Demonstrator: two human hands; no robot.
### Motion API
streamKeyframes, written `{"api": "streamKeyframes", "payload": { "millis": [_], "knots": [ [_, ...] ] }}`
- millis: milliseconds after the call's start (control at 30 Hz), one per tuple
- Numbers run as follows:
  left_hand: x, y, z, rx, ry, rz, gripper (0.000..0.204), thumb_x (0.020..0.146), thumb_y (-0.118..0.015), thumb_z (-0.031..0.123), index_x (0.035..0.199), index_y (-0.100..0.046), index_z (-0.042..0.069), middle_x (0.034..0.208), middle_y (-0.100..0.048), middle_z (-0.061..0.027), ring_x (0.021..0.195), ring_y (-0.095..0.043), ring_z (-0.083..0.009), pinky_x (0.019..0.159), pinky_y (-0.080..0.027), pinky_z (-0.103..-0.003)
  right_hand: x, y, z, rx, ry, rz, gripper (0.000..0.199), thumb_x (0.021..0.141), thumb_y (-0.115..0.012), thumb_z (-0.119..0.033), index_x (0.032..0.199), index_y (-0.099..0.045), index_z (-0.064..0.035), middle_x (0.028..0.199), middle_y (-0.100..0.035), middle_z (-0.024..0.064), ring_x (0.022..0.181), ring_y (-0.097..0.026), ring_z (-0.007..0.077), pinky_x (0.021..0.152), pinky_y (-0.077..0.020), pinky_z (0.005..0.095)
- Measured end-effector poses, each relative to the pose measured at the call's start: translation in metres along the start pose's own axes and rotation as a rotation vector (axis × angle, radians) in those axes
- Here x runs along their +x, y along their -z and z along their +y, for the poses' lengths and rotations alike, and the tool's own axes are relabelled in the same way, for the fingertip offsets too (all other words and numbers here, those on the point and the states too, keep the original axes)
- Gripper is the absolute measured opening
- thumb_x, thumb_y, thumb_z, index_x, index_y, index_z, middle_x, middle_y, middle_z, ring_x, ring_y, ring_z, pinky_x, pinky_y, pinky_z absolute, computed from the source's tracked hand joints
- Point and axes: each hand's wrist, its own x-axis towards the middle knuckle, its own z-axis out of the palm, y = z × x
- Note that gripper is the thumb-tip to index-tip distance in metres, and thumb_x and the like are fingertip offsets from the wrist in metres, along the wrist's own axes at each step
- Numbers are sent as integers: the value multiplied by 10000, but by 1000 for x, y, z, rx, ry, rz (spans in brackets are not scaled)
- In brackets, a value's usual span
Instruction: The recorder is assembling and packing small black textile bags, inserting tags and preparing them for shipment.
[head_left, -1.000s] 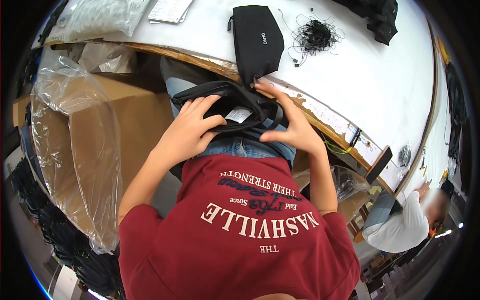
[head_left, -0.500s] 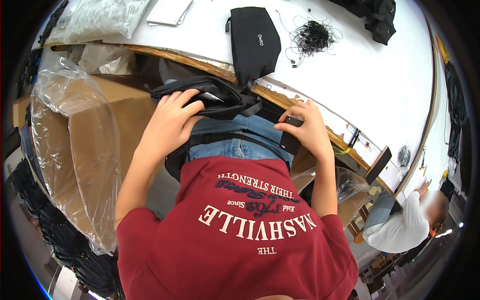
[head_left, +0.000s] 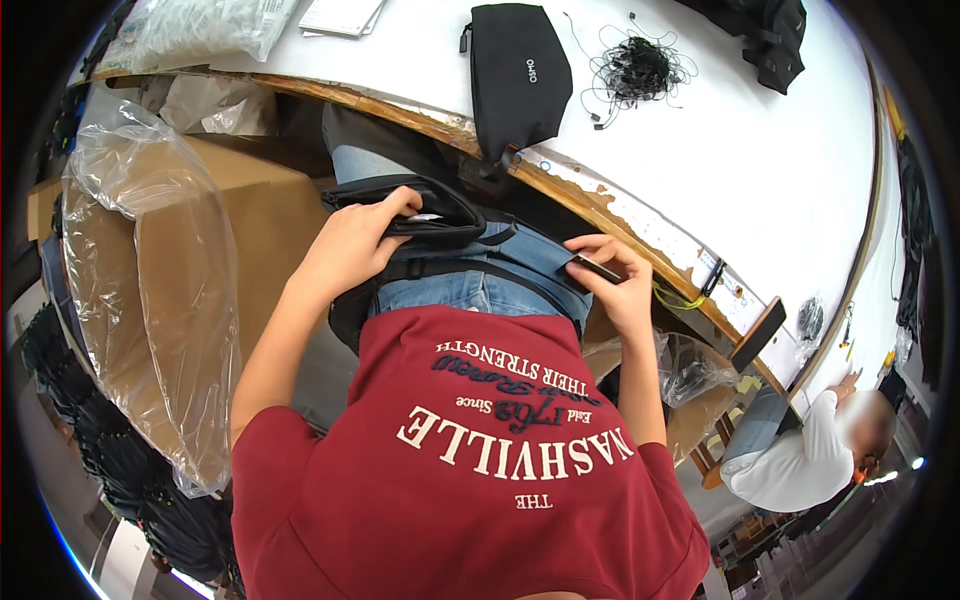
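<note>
The white table (head_left: 700,160) fills the upper right of the frame, its worn wooden edge running diagonally from upper left down to the right; it carries a black pouch (head_left: 518,75) hanging over that edge at top centre, a tangle of thin black cords (head_left: 635,70) just right of the pouch, and a clear bag (head_left: 190,30) at the upper left. A large cardboard box (head_left: 230,230) lined with a clear plastic liner (head_left: 150,300) occupies the left of the frame. At centre, on the person's lap against the jeans (head_left: 480,290), lies the black bag (head_left: 420,225), which has shifted toward the left of the frame over the last second. The left hand (head_left: 350,250) is clenched on the bag's upper edge, fingers curled over the opening, thumb side toward the lap. The right hand (head_left: 615,285) has left the bag, where it lay a second ago, and now sits apart at centre right, pinching a small flat dark item (head_left: 597,267) between thumb and fingers; what the item is cannot be told. Judged from this, the work has passed from two-handed handling of the bag to one hand steadying it open while the other tends the small item. A second person in a white shirt (head_left: 790,465) sits at the lower right, well apart.
</note>
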Motion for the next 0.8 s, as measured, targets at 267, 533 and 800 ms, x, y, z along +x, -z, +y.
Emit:
{"api": "streamKeyframes", "payload": {
  "millis": [267,533,800],
  "knots": [
    [2,7,2,127,-6,18,151,815,-605,110,937,-561,34,1000,-578,-94,891,-576,-333,742,-473,-398,-12,12,9,-277,-184,-35,219,790,-722,-129,960,-669,-1,830,-673,27,781,-594,80,727,-465,222],
    [6,7,40,89,-143,-146,160,813,-607,122,934,-575,22,1021,-583,-105,866,-582,-344,724,-477,-395,40,6,-9,1379,-37,170,200,889,-572,-230,930,-611,-38,890,-575,87,835,-508,183,796,-419,307],
    [12,6,56,119,-257,-210,149,823,-598,126,929,-583,23,942,-590,-95,823,-601,-308,693,-488,-384,65,-46,-8,1238,-315,-226,442,944,-370,-453,987,-541,-48,737,-466,54,684,-438,161,658,-408,286]
  ]
}}
